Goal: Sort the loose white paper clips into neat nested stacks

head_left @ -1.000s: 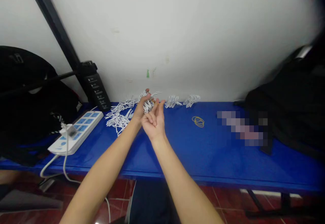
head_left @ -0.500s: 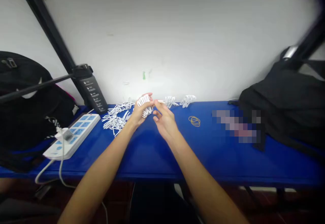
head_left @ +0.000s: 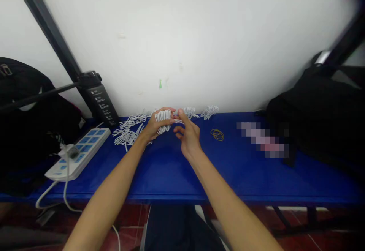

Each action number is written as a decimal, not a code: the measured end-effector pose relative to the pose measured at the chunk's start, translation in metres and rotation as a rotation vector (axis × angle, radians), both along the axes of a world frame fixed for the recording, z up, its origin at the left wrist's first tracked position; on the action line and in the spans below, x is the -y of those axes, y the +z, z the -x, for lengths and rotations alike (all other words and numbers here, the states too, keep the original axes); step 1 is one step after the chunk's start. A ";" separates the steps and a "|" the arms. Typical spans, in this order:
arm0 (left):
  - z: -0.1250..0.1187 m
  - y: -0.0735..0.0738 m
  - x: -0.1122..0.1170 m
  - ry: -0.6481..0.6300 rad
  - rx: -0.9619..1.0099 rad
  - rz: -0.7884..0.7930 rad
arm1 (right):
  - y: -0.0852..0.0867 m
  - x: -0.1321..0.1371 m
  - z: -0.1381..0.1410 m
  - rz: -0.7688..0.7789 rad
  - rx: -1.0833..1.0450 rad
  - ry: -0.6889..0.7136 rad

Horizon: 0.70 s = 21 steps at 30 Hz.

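Observation:
My left hand (head_left: 151, 129) is closed around a bundle of thin white bent pieces (head_left: 163, 121), lined up side by side like wire loops. Against the bundle's right side, my right hand (head_left: 188, 131) has its thumb and forefinger pinched on thin white ends (head_left: 178, 121); its other fingers are curled. Left of the bundle lies a loose pile of white bent pieces (head_left: 127, 135). Behind my right hand sits one gathered white bunch (head_left: 189, 111), partly hidden, and a second white bunch (head_left: 210, 112) stands further right. Several tan rubber bands (head_left: 217, 134) lie on the blue table (head_left: 171, 175).
A white power strip (head_left: 78, 154) with a plug and cord lies at the left. Behind it a dark bottle (head_left: 102, 104) leans by a black post. Black bags flank the table, one bag (head_left: 37, 129) left and another bag (head_left: 316, 118) right. A blurred-out item (head_left: 262, 139) lies at right.
My right hand has shifted slightly right, drawing a little away from the bundle. The left hand has turned slightly, showing the bundle more squarely. The camera view has moved a little.

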<state>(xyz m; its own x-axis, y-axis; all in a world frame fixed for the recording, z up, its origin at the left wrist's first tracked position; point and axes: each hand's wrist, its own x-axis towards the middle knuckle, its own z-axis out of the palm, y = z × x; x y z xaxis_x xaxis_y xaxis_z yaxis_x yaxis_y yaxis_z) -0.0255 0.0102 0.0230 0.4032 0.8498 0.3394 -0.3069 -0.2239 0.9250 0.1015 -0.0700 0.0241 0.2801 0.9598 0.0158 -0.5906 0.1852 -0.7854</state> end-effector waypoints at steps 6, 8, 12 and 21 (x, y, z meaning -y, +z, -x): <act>0.007 0.006 0.003 -0.065 -0.276 -0.253 | -0.007 -0.001 -0.023 -0.075 0.287 -0.007; 0.006 0.008 0.005 -0.097 -0.328 -0.302 | -0.010 -0.002 -0.031 -0.075 0.333 0.023; 0.002 0.005 0.007 -0.155 -0.399 -0.347 | -0.016 -0.006 -0.044 -0.046 0.447 0.025; -0.009 -0.012 0.006 -0.075 -0.508 -0.479 | -0.024 -0.007 -0.055 -0.079 0.790 0.002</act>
